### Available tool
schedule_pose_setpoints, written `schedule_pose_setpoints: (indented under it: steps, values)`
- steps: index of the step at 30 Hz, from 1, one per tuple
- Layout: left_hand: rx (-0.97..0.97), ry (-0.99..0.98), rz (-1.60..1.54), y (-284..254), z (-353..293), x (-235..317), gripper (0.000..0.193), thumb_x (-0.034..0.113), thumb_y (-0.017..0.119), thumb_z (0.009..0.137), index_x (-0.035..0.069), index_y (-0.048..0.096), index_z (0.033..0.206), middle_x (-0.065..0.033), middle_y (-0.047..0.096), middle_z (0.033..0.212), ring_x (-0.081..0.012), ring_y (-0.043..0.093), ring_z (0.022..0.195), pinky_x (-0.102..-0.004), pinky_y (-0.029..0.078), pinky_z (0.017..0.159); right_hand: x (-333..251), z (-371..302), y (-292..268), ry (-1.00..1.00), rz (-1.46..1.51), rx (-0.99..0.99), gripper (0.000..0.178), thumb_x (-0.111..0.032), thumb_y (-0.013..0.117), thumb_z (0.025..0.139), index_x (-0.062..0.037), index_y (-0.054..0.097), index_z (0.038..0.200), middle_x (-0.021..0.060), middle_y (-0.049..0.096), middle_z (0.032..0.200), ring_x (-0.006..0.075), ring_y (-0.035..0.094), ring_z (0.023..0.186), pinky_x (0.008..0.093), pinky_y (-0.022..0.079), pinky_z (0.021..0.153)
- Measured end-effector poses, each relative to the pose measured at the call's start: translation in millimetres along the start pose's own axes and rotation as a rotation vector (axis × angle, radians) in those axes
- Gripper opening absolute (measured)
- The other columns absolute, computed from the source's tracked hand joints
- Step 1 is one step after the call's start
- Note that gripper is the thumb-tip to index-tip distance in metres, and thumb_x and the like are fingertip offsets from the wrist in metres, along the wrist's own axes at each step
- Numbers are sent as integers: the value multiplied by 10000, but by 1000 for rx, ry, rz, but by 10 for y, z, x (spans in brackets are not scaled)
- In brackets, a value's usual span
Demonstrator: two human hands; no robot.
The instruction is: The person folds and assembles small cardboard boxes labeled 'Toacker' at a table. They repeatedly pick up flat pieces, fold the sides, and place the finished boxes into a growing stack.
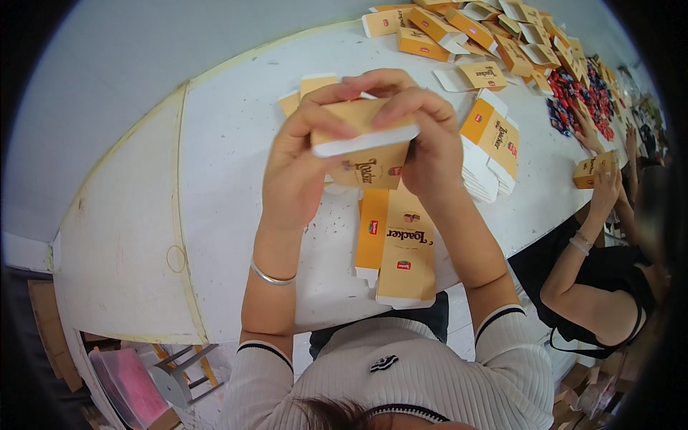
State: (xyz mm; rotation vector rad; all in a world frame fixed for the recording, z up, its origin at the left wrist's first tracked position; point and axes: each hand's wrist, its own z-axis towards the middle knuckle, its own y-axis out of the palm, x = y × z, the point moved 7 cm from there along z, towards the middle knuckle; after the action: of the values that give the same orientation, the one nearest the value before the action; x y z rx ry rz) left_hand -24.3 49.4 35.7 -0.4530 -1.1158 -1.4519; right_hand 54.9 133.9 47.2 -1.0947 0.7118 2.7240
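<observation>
Between my two hands, raised above the table, is a yellow-orange cardboard box [365, 163] with a white edge toward me. My left hand [297, 154] wraps its left side, thumb along the top. Gripping the right side is my right hand [433, 140], fingers bent over the upper face. The box is slightly smeared by motion. Below it, near the table's front edge, lies a flat, unfolded carton [407, 251] of the same colour. More flat cartons [315, 84] show partly behind my hands.
A stack of flat cartons [494, 140] lies right of my hands. Folded boxes [459, 36] are heaped at the far right, beside a pile of small red and blue wrapped pieces [584, 97]. A co-worker at the right holds another box [589, 170]. A grey stool [172, 383] stands below left.
</observation>
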Motion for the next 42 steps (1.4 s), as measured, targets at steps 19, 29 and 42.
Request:
schedule_pose_setpoints:
  steps: [19, 29, 42]
  values:
    - [-15, 133, 609, 164, -73, 226, 509, 30, 649, 721, 63, 403, 1165, -74, 464, 1098, -183, 485, 991, -293, 416, 831, -209, 87, 30, 81, -422, -187, 191, -88, 609, 799, -41, 643, 981, 52, 590, 941, 119, 536, 862, 233, 432, 715]
    - [-57, 149, 615, 203, -42, 221, 547, 26, 652, 721, 62, 382, 1195, -81, 457, 1136, -177, 489, 1009, -294, 426, 835, -234, 63, 28, 35, -501, -262, 180, -94, 580, 820, -50, 654, 978, 66, 576, 960, 113, 522, 850, 215, 415, 656]
    - [188, 130, 185, 44, -66, 213, 298, -17, 601, 762, 33, 437, 1006, -108, 474, 1112, -150, 513, 967, -261, 470, 789, -128, -48, 114, -206, -469, 18, 142, -53, 511, 846, 6, 583, 953, 82, 548, 975, 118, 522, 827, 231, 436, 689]
